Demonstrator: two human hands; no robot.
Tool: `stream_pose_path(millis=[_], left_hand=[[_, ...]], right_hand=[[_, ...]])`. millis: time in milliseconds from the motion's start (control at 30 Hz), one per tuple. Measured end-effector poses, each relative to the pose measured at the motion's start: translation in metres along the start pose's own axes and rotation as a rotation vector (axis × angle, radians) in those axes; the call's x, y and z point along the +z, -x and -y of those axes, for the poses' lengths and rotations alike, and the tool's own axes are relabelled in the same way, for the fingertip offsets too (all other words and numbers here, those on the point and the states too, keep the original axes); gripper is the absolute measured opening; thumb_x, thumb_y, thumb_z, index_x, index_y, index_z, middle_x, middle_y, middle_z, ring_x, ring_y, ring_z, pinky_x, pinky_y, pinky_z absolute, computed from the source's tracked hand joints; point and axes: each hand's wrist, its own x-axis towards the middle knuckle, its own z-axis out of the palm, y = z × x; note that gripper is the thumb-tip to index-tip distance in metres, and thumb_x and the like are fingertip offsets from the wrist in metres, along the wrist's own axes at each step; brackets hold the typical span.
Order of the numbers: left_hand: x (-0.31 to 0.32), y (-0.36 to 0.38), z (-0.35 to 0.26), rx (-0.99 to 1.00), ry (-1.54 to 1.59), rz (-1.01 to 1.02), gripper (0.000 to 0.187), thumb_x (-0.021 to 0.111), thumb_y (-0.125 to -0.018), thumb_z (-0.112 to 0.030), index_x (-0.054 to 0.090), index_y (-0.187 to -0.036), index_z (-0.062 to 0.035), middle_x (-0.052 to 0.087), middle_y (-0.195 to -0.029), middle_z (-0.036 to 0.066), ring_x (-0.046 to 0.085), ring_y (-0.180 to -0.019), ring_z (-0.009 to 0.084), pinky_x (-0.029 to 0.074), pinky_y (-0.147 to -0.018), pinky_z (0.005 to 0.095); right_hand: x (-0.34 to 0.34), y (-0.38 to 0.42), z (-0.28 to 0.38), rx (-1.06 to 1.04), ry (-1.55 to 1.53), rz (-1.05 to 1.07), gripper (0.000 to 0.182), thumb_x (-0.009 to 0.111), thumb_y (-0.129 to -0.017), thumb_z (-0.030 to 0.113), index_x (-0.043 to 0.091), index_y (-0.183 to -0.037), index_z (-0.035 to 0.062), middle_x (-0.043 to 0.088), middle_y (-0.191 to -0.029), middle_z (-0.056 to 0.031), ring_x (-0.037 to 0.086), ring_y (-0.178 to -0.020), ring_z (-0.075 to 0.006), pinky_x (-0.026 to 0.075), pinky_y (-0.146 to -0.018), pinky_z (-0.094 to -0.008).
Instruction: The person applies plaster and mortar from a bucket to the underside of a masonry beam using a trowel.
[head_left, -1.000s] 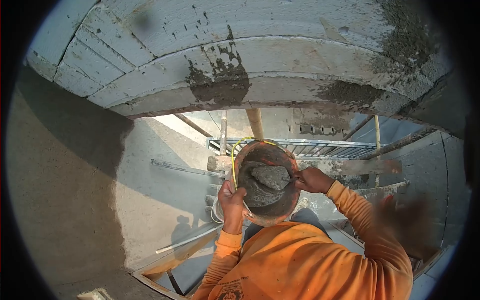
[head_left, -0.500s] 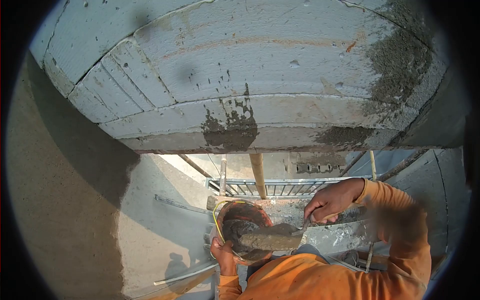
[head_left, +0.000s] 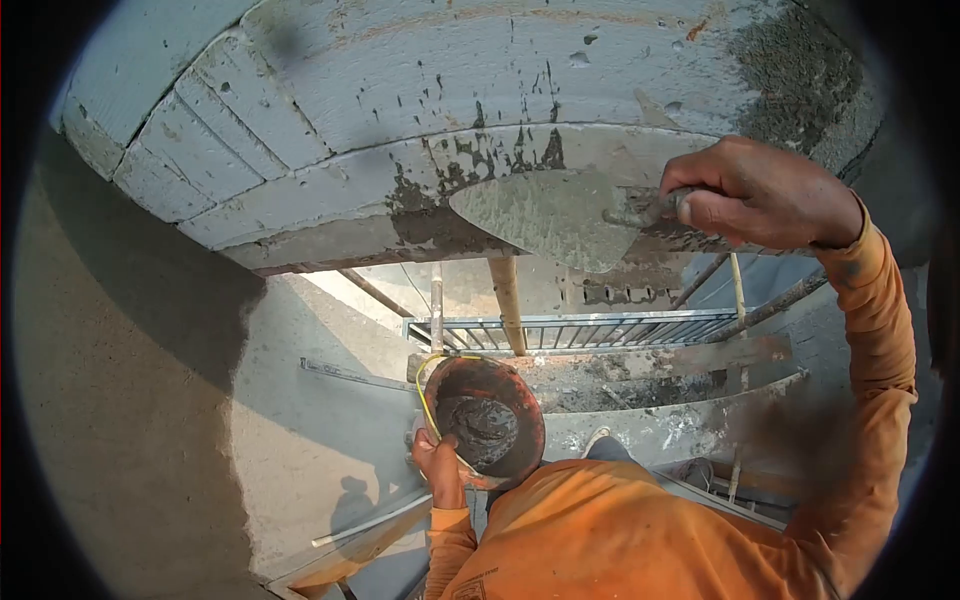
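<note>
My right hand (head_left: 755,195) is closed round the handle of a trowel (head_left: 560,215), whose broad blade points left along the lower edge of the block wall (head_left: 420,80). Dark wet mortar (head_left: 440,225) marks the wall just left of the blade, with splashes above it. Against my body, my left hand (head_left: 440,465) grips the rim of a reddish bucket (head_left: 530,420) with a yellow handle. Grey mortar (head_left: 482,430) lies inside the bucket.
Below the wall stand bamboo poles (head_left: 507,300) and a metal railing (head_left: 590,328). Mortar-stained planks (head_left: 680,365) run across in front of me. A plastered wall (head_left: 140,400) is at the left. Rough mortar (head_left: 800,85) covers the upper right.
My right hand has risen from the bucket to the wall with the trowel, and the mortar load seen on its blade no longer shows. More splashes mark the blocks. My left hand still holds the bucket.
</note>
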Motion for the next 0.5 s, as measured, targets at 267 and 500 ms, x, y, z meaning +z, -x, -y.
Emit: stream_pose_path(millis=[267,500], left_hand=[[0.056,0.014,-0.023,0.032,-0.046,0.167,0.018,0.059,-0.076,0.009,0.05,-0.082,-0.0062,0.048,-0.079,-0.005,0.041,-0.07,0.0057,0.035,-0.062,0.0227],[0.097,0.026,-0.024,0.05,-0.127,0.289,0.029,0.065,-0.075,0.007,0.042,-0.073,-0.0098,0.036,-0.074,-0.007,0.033,-0.068,0.0054,0.028,-0.057,0.0241]], right_hand=[[0.378,-0.039,-0.057,-0.073,0.315,-0.052,0.013,0.066,-0.086,0.015,0.075,-0.081,0.0079,0.075,-0.083,-0.0123,0.076,-0.078,-0.0296,0.06,-0.068,-0.0419],[0.428,-0.013,-0.09,0.018,-0.067,0.045,0.022,0.064,-0.09,0.023,0.073,-0.094,0.0034,0.073,-0.085,-0.0187,0.074,-0.08,-0.0363,0.059,-0.073,-0.0488]])
